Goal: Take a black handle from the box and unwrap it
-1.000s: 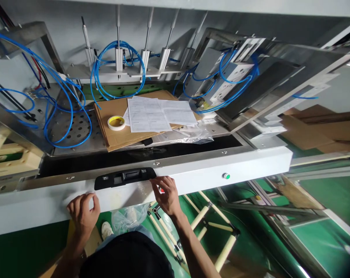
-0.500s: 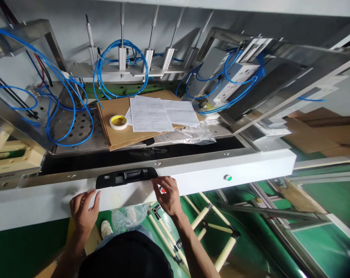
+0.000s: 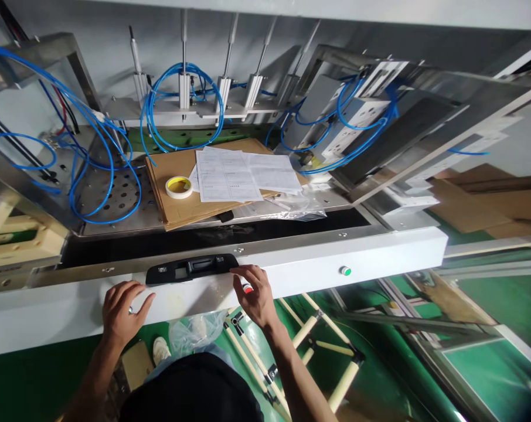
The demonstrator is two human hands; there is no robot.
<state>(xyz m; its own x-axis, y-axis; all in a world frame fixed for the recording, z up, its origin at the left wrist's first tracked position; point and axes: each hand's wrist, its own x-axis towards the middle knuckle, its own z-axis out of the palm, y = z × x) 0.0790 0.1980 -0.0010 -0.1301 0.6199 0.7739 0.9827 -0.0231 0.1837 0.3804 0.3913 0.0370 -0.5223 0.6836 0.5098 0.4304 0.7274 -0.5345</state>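
Note:
A long black plastic trim panel (image 3: 193, 268) with a square opening and a recessed grip lies on the front ledge of the machine. My left hand (image 3: 123, 312) is by its left end, thumb and fingers apart and nothing between them. At the other end, the curved fingertips of my right hand (image 3: 255, 293) are at the panel's right tip and seem to touch it. That hand is loosely bent and does not wrap round the panel. Part of a red button (image 3: 247, 288) shows beside the right hand.
Behind the ledge (image 3: 305, 261), cardboard sheets (image 3: 177, 214) carry a tape roll (image 3: 179, 187) and printed papers (image 3: 228, 176). Blue air hoses (image 3: 149, 117) loop around metal cylinders (image 3: 184, 91). A green button (image 3: 345, 271) sits on the ledge front; a tube frame (image 3: 307, 331) stands below.
My left hand has shifted slightly left and its thumb and fingers have spread, away from the panel's end. The right hand and the panel stay in place.

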